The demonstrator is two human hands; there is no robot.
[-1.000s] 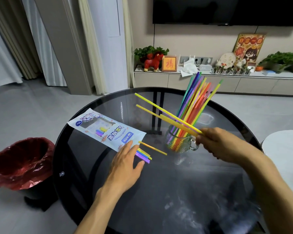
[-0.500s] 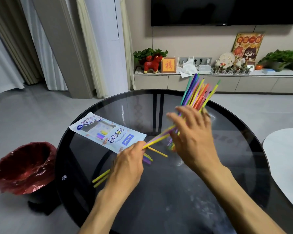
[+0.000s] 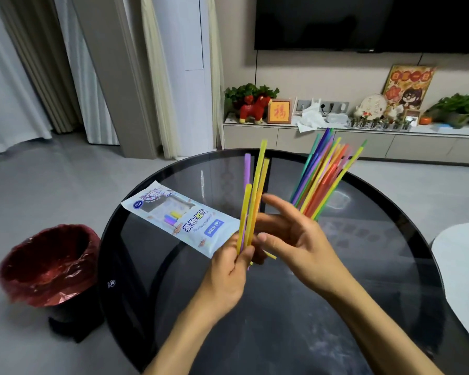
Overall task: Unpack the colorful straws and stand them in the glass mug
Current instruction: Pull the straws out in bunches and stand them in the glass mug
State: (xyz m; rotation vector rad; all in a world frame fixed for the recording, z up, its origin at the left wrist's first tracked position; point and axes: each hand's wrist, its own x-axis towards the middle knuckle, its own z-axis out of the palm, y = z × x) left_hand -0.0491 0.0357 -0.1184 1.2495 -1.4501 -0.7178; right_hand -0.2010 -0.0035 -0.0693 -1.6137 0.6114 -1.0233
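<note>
The left hand is now pinching a small bunch of yellow and purple straws nearly upright — half a second ago they were lying slanted. The right hand, fingers spread and holding nothing, is hovering just beside the bunch. Behind it, the other straws are standing in the glass mug, which it hides; the straw package is lying left of both hands.

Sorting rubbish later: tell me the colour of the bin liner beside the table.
Red: a shiny red plastic bin liner, seen in the head view.

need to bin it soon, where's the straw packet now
In the head view, the straw packet lies flat on the glass table's left part, beside the left hand.
</note>
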